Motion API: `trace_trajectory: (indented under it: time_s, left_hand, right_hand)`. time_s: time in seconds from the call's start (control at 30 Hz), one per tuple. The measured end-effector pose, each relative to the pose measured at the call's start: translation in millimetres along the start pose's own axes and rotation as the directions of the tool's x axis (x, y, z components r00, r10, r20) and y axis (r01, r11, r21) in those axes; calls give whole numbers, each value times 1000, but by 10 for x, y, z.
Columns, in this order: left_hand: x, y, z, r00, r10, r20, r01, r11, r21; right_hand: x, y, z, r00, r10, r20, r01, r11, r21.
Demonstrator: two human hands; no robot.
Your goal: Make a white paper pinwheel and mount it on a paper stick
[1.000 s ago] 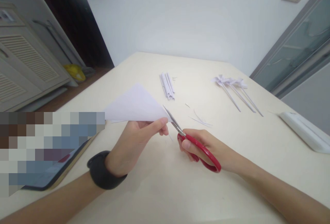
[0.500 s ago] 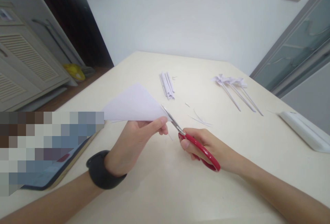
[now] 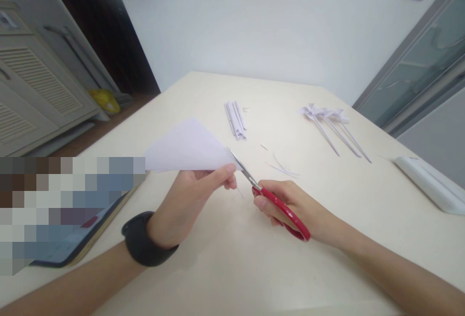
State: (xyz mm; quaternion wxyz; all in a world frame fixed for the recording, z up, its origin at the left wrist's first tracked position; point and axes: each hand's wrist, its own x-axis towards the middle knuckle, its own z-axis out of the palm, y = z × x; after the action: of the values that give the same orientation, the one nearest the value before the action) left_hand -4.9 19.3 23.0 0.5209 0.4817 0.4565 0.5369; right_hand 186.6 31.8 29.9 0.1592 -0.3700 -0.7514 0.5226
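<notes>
Much of the lower left is blurred out in blocks, hiding most of a dark-edged tablet [image 3: 90,236] that lies on the worktop [image 3: 225,262]; only its near corner shows. The fingers inside the scissor loops are mostly hidden by the red handles.

The left hand [image 3: 189,199], a black band on its wrist, pinches the right-hand tip of a folded white paper triangle [image 3: 185,149] between thumb and fingers, holding it above the worktop. The right hand [image 3: 290,207] is closed through the handles of the red scissors [image 3: 269,197], whose blades meet the paper's tip, nearly shut.

Farther back lie a bundle of rolled paper sticks [image 3: 236,119], thin paper slivers [image 3: 281,168] and paper pinwheels [image 3: 332,124]. A white object [image 3: 428,182] at the right edge is cut off.
</notes>
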Motion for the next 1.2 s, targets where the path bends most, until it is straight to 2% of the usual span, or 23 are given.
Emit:
trace_trajectory:
  time_s: [0.33, 0.53, 0.73, 0.9, 1.1, 1.13, 1.2]
  left_hand:
    - [-21, 23, 30, 1000, -11, -16, 11, 1000, 23]
    - [-32, 39, 46, 999, -38, -7, 39, 998, 42]
    - [-50, 30, 54, 991, -59, 118, 47, 994, 103]
    - [-60, 49, 67, 968, -145, 205, 118, 983, 140]
    - [-66, 112, 97, 910, -220, 351, 175, 972, 157]
    - [-63, 116, 96, 884, -240, 400, 187, 968, 168]
    - [-55, 118, 87, 801, -304, 516, 233, 952, 200]
  right_hand:
    - [26, 7, 48, 995, 27, -98, -30, 999, -32]
    - [39, 28, -11, 985, 27, -172, -29, 1000, -7]
    - [83, 81, -76, 977, 40, -208, -42, 999, -5]
    - [77, 101, -82, 980, 43, -195, -36, 999, 40]
    - [75, 25, -73, 982, 18, -187, 19, 981, 192]
    - [74, 12, -77, 982, 9, -189, 32, 976, 215]
    - [69, -4, -90, 981, -14, -193, 64, 965, 255]
